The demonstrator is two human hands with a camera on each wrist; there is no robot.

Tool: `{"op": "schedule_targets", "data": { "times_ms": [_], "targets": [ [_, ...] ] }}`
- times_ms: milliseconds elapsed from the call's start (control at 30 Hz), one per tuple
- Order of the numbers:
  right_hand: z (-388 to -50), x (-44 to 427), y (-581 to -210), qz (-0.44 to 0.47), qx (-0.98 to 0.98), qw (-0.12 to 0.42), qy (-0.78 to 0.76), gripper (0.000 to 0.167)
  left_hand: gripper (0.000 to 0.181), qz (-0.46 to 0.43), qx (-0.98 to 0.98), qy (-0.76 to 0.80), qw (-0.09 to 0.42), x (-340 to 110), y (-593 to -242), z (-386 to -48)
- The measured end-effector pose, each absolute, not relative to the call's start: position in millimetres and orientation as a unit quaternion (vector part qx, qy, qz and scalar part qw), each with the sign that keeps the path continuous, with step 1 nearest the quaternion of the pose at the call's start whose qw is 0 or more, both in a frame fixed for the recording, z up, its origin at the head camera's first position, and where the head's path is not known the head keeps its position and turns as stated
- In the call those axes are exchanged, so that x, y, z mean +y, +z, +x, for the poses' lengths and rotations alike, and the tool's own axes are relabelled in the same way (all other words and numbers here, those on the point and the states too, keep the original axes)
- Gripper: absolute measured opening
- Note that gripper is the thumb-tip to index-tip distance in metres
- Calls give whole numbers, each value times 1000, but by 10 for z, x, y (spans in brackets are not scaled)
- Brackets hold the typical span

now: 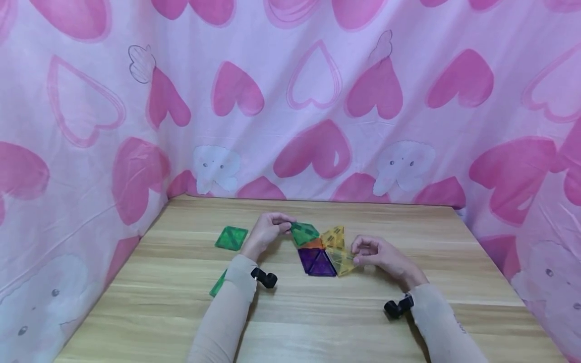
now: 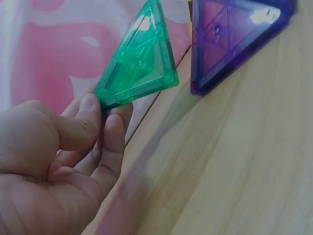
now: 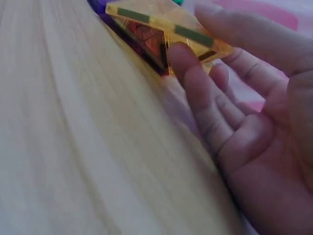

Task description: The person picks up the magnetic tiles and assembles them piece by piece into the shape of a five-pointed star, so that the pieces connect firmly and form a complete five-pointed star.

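Between thumb and fingers my left hand [image 1: 268,233] pinches a translucent green triangular magnetic tile [image 2: 142,63] by a corner. In the head view that green tile [image 1: 305,233] is at the upper left of a cluster of tiles. My right hand [image 1: 383,256] pinches a yellow magnetic tile [image 3: 166,19] at its outer corner, and the tile is tilted off the table. Purple triangular tiles [image 1: 317,263] form the cluster's front. An orange tile [image 1: 312,244] shows between them and the green one, while another yellow tile [image 1: 335,237] stands behind.
Green tiles [image 1: 231,238] lie on the wooden table [image 1: 327,322] to the left. Another green piece [image 1: 219,285] is partly covered by the left sleeve. A pink heart-patterned cloth [image 1: 313,101] surrounds the table's back and sides. Each wrist carries a small black camera.
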State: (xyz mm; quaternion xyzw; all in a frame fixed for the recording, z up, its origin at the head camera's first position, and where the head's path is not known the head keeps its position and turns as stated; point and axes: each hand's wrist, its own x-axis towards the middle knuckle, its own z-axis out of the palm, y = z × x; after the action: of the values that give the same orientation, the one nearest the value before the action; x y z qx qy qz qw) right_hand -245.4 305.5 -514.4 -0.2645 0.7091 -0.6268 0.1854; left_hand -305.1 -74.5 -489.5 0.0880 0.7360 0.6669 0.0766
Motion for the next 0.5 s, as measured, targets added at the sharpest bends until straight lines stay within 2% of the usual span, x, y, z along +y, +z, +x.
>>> {"op": "schedule_targets", "data": {
  "times_ms": [233,500],
  "targets": [
    [-2496,3113,-5281,-232,689,92,-681,20,18,94,749,651,78,-734,-4922,-3026],
    [-2482,3081,-5247,-178,721,73,-666,26,17,99,754,644,81,-669,-4950,-3022]
  ]
}}
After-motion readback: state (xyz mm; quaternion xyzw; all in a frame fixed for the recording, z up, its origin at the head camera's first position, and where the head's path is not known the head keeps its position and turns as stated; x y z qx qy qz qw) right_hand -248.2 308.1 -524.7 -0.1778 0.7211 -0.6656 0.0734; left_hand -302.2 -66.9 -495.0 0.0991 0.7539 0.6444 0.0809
